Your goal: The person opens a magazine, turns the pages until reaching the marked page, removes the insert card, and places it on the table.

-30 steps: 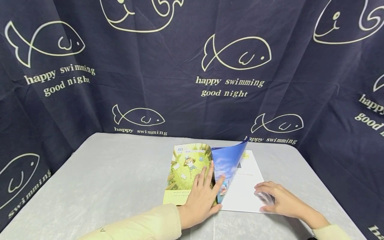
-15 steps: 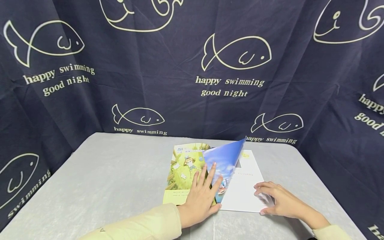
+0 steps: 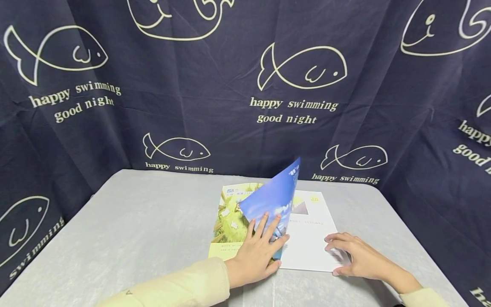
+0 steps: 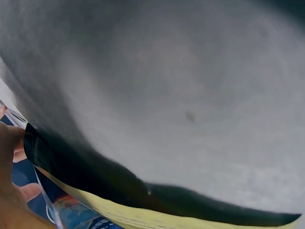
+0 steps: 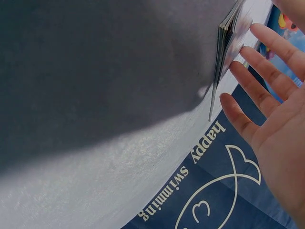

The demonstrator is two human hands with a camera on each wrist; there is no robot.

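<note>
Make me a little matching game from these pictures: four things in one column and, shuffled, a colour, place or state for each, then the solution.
Things:
1. Hanging cloth
2. Table
3. Blue page
4. Right hand

Descriptions:
A. At the right-hand edge of the white page
B. Navy with pale drawings
C. Curling up, with the left hand on it
D. Pale grey

Pairs: 1-B, 2-D, 3-C, 4-A

Bright head view, dimmer wrist views, broad soft-edged shadows
</note>
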